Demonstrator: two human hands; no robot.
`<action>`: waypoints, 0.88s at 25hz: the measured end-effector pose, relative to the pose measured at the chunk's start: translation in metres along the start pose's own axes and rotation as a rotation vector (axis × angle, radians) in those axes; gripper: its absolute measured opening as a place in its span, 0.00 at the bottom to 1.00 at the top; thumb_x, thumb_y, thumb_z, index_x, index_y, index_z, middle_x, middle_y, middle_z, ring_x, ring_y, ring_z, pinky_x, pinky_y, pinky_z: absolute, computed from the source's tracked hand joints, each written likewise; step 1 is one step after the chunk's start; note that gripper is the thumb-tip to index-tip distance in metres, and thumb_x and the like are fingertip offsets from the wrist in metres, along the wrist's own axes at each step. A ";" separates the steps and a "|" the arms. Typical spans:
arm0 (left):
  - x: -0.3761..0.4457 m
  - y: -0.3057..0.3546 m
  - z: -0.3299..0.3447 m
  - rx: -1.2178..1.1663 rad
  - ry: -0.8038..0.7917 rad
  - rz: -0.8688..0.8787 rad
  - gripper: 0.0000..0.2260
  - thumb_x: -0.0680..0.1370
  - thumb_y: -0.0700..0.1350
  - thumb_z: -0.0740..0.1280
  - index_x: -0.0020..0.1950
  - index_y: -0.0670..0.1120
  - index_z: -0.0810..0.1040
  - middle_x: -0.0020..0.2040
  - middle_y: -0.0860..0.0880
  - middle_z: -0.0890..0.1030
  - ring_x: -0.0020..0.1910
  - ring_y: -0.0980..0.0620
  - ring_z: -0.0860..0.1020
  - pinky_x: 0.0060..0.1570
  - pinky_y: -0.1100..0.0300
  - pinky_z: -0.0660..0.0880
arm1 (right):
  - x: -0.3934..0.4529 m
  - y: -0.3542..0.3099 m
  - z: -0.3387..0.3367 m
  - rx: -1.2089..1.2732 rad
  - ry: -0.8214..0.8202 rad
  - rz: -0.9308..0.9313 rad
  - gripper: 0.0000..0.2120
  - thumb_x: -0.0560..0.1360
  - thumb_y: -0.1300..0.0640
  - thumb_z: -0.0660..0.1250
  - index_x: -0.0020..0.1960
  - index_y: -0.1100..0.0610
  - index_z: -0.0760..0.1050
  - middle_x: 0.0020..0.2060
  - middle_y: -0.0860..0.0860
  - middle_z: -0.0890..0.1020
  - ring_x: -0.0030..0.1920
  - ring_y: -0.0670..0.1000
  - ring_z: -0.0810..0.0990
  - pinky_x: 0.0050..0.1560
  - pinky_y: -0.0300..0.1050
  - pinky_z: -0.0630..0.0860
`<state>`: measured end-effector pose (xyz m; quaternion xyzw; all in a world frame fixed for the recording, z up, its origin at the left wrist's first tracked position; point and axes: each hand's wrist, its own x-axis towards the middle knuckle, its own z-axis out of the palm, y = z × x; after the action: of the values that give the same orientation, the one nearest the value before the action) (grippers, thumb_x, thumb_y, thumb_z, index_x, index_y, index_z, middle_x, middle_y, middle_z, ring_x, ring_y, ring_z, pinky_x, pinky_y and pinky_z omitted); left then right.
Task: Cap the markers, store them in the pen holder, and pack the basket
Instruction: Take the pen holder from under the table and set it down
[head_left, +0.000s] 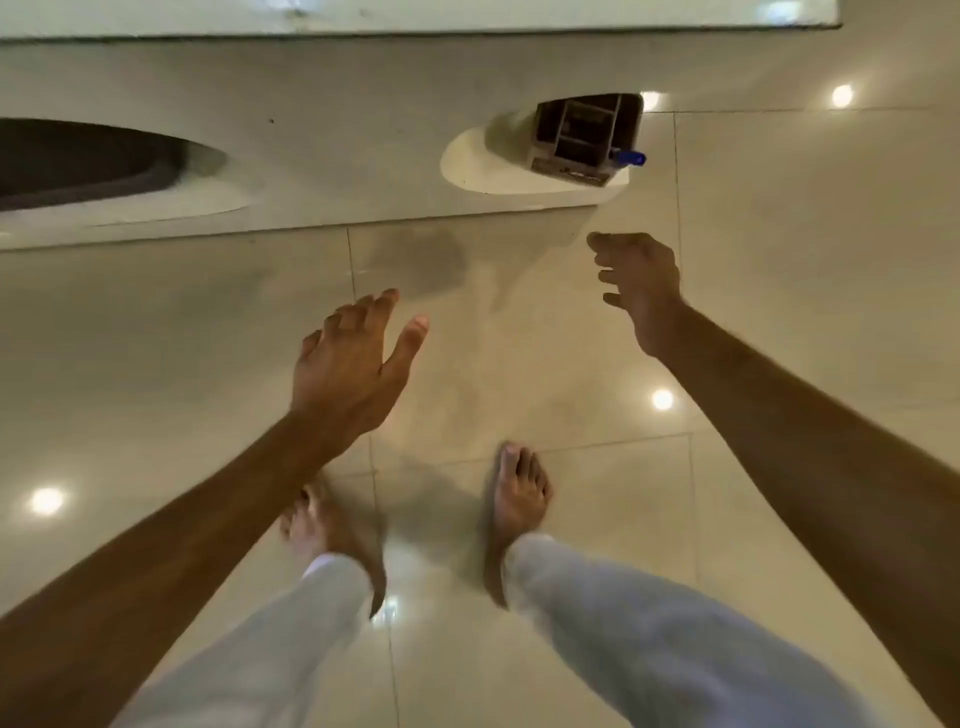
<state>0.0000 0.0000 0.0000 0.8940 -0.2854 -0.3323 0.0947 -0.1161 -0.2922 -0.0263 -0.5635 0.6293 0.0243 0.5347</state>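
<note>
Left hand (353, 358): stretched forward over the floor, fingers spread and relaxed, thumb out to the right, holding nothing.
Right hand (641, 283): reached further ahead, fingers loosely bent, holding nothing, just short of the worktop edge.
Pen holder (584, 137): dark, divided into compartments, standing in a white basket (467, 161) at the right end of the worktop (322, 156).
Marker (629, 157): blue tip poking out of the pen holder's right side, long axis roughly sideways, pointing right.
Feet (519, 493): bare on glossy tiled floor (779, 260), pale trouser legs below.
Left of worktop: dark oval shape (78, 161), blurred.
</note>
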 end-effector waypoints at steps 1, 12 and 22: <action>0.016 -0.007 0.013 -0.009 0.001 0.008 0.31 0.85 0.67 0.47 0.84 0.51 0.62 0.80 0.43 0.71 0.77 0.40 0.71 0.72 0.37 0.69 | 0.018 0.002 0.009 0.082 0.011 0.025 0.23 0.74 0.46 0.76 0.64 0.56 0.80 0.58 0.52 0.83 0.57 0.53 0.83 0.61 0.51 0.82; 0.119 -0.056 0.053 -0.077 0.006 -0.020 0.29 0.86 0.65 0.49 0.82 0.52 0.64 0.74 0.42 0.78 0.71 0.38 0.77 0.68 0.38 0.74 | 0.169 -0.042 0.044 0.194 0.233 -0.133 0.16 0.73 0.54 0.79 0.49 0.47 0.71 0.47 0.46 0.79 0.46 0.44 0.82 0.52 0.50 0.87; 0.026 -0.026 -0.027 -0.412 -0.077 -0.129 0.23 0.88 0.59 0.55 0.80 0.50 0.70 0.73 0.45 0.79 0.68 0.44 0.79 0.67 0.54 0.74 | 0.013 -0.024 0.013 0.196 0.147 -0.061 0.14 0.71 0.62 0.79 0.45 0.50 0.76 0.45 0.50 0.84 0.48 0.53 0.88 0.49 0.54 0.88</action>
<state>0.0450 0.0059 -0.0026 0.8588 -0.1573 -0.4226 0.2430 -0.0881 -0.3015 -0.0272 -0.5278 0.6488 -0.0951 0.5399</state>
